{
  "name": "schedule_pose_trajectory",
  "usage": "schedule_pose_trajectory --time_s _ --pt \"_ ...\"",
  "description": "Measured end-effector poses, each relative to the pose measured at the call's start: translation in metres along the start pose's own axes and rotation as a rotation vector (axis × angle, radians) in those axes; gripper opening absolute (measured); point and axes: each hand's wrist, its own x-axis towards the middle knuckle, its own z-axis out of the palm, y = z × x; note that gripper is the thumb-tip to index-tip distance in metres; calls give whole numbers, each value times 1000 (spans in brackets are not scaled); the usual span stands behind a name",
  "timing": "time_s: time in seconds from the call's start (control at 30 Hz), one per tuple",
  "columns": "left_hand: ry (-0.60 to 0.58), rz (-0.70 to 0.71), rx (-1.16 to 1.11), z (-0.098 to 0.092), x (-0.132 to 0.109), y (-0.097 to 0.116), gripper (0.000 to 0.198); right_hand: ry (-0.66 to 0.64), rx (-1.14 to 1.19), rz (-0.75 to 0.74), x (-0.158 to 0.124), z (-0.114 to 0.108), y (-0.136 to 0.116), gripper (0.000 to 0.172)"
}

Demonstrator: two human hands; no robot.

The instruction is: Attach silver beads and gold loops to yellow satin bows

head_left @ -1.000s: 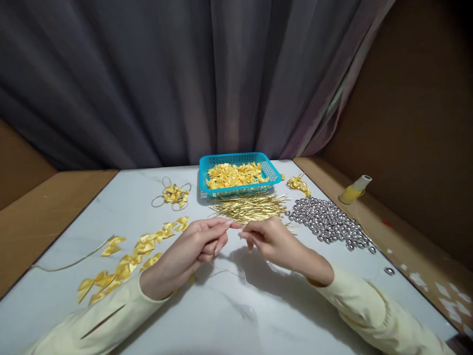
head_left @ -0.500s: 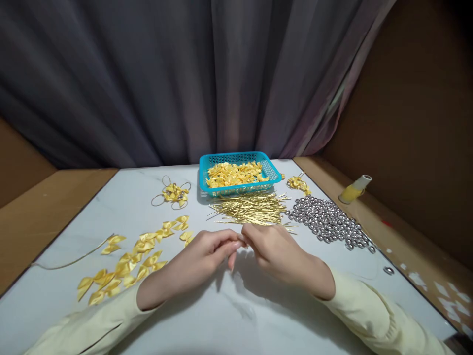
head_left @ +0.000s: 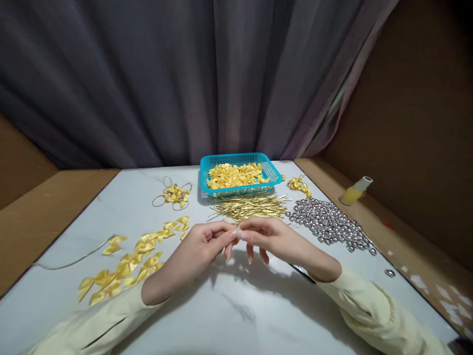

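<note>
Pinched fingertip to fingertip, left hand (head_left: 195, 252) and right hand (head_left: 275, 239) meet; whether they nip anything cannot be told. Gold ties (head_left: 249, 207) lie just beyond.

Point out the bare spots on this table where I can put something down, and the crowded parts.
Bare: the near strip of table between the two sleeves, nearer than the left hand and right hand; also the far-left corner beside the bow cluster. Crowded: loose bows at left, basket, gold wires and silver beads behind the hands.
</note>
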Motion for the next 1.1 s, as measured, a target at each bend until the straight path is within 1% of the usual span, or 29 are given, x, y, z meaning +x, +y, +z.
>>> schedule_pose_trajectory --time_s 0.07,0.2,0.3,0.4,0.53,0.73,0.83,0.87,0.93,0.97,1.07,1.1 --pt "14 17 13 0 0 -2 34 4 37 16 1 1 0 26" --pt "62 93 58 3 -1 -4 30 114 82 38 2 3 3 23" --pt "105 145 80 4 -3 -4 27 144 83 10 2 4 5 23" --pt "147 145 66 5 -4 -5 24 158 72 -8 1 5 6 24" --pt "193 173 83 6 -4 -9 19 216 -24 -59 1 6 5 22" --pt "352 355 270 8 -1 -17 10 291 -206 -157 2 6 9 20" --pt "342 377 268 8 -1 -18 11 275 -176 -119 3 4 11 11" --pt "344 380 262 8 -1 -18 11 258 -142 -90 3 4 11 14" --pt "352 394 269 8 -1 -17 11 215 -69 -31 4 3 11 29" --pt "357 408 282 8 -1 -17 11 192 -40 -12 4 3 10 31" --pt "361 468 339 8 0 -17 11 163 -1 -8 3 4 7 18" --pt "360 490 362 9 0 -18 11 173 -3 -15 3 4 7 17"
